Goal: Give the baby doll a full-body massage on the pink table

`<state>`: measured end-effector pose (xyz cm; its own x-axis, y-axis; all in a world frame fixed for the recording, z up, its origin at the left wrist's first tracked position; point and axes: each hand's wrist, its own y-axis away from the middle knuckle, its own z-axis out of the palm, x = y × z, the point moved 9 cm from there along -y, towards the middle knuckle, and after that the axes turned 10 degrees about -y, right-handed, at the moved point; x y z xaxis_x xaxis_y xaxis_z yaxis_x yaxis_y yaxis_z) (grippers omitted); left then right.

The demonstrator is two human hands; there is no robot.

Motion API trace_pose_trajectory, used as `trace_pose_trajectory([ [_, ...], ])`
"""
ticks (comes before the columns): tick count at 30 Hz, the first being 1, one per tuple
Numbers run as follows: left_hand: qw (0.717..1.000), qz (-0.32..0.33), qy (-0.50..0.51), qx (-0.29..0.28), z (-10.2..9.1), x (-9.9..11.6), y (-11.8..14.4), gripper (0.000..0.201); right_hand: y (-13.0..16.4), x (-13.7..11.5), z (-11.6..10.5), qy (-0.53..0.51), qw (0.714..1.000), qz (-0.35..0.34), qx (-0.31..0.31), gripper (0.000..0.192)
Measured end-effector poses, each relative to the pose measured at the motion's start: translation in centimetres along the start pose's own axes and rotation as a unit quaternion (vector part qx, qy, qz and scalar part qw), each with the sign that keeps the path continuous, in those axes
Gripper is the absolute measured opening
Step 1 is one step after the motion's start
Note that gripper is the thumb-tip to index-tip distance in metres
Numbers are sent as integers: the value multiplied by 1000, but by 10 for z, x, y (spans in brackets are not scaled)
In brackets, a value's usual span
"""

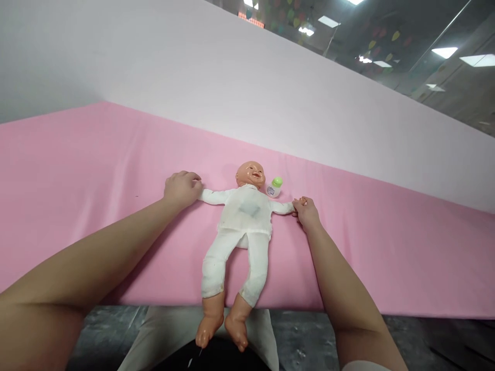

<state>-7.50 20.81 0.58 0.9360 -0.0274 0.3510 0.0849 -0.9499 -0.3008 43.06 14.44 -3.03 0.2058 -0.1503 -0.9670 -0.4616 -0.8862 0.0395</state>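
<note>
Green-capped bottle (275,187), pink sheet (77,170), white wall (232,77)

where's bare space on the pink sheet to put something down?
Wide bare pink sheet lies left of the left hand, and right of the right hand. A strip runs behind the head of the plastic baby doll in white clothes. Crowded: beside the doll's head, where the small green-capped bottle lies, and at both gripped doll arms.

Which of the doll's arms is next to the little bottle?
The doll's arm held by the right hand; the green-capped bottle lies just above it. The other arm, at the left hand, has nothing nearby.
</note>
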Motion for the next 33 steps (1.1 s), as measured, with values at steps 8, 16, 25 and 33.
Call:
trace_pose_trajectory([
  [8, 938, 317, -53, 128, -19, 79, 64, 21, -2, 3, 0, -2, 1000, -13, -2, 73],
  [16, 823, 566, 53, 13, -29, 132, 150, 59, -4, 3, -4, -60, 998, -11, 12, 70],
  [25, 742, 651, 154, 33, -56, 158, 195, 62, -1, -5, -2, -72, 996, -58, 15, 70],
  [33, 876, 413, 237, 72, -63, 126, 130, 40, 63, -67, 34, -31, 952, -305, -10, 45],
])
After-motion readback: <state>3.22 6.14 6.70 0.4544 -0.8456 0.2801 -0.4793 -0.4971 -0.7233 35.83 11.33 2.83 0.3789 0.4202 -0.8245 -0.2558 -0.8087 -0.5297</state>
